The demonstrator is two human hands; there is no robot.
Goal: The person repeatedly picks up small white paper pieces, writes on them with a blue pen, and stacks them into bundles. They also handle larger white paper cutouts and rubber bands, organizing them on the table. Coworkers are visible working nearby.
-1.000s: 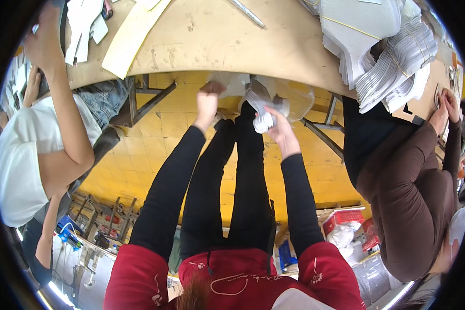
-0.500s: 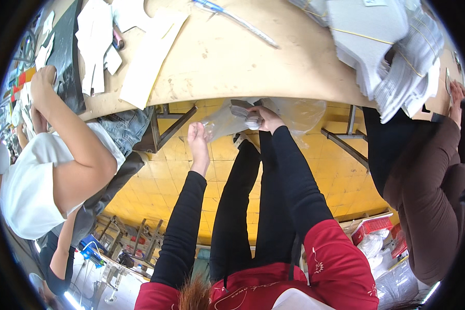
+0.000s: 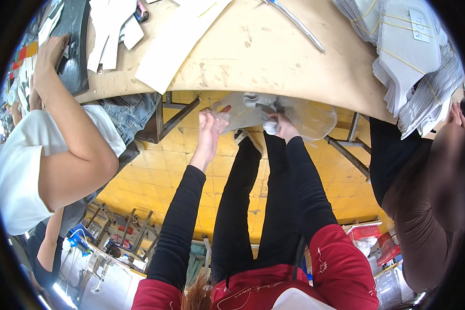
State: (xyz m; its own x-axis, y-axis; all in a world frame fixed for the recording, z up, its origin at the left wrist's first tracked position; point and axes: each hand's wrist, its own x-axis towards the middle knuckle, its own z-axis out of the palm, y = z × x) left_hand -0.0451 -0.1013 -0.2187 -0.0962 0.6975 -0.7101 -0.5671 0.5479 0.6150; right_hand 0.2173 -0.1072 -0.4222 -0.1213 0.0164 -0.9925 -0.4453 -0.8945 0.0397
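A clear plastic bag (image 3: 315, 118) hangs below the table's near edge, its far part hidden under the tabletop. My left hand (image 3: 208, 130) is closed on the bag's left edge, where the film bunches up. In my right hand (image 3: 285, 127) is a small bundle of white-grey pieces (image 3: 271, 126), gripped at the bag's opening. More grey-white pieces (image 3: 253, 99) show beyond it, in or behind the film. Their exact kind is too small to make out.
On the tan table (image 3: 232, 57) lie banded stacks of white cut pieces (image 3: 408, 46), a cream sheet (image 3: 183, 39), loose white pieces (image 3: 108, 31) and a pen-like tool (image 3: 297, 23). Co-workers sit at left (image 3: 72, 160) and right (image 3: 423, 191). Metal table legs (image 3: 349, 147) flank me.
My view has shifted, so the table things sit farther right. My left hand has closed on the bag's edge, and the bundle in my right hand has moved slightly nearer.
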